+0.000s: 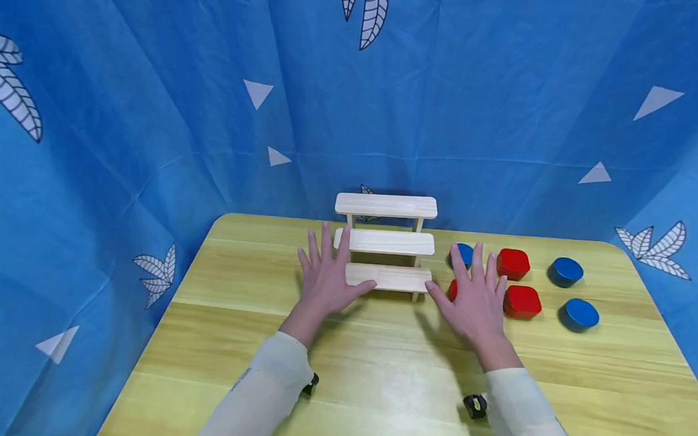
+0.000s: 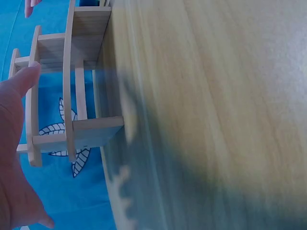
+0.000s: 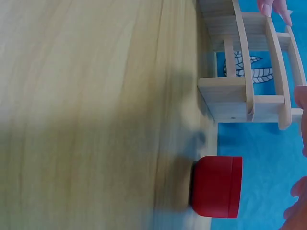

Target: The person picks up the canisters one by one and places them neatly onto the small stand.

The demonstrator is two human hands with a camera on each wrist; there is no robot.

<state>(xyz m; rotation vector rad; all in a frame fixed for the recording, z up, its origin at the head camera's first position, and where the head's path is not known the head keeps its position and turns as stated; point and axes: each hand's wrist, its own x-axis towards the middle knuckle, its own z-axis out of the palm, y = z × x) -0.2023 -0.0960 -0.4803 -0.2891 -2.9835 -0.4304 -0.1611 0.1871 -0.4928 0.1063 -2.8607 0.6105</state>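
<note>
Before blue cloth [image 1: 482,106], over table [image 1: 388,360], held left hand [image 1: 323,282] and right hand [image 1: 475,307] splayed wide, near shelf [image 1: 383,241] (pale, three-tiered), with red boxes [image 1: 522,302] and blue boxes [image 1: 579,315] rightward.

The stepped shelf [image 1: 385,242] looks like pale bare wood, smooth and matt, with faint grain. The table [image 1: 400,354] has a wood-grain top, smooth, with a soft glossy sheen towards the front. The red boxes [image 1: 522,302] and blue boxes [image 1: 580,315] are smooth, plastic or painted metal; which one cannot be told. Behind hangs creased, mostly matt cloth [image 1: 355,112]. The sleeves [image 1: 263,393] look like matt, lightly wrinkled fabric.
</note>
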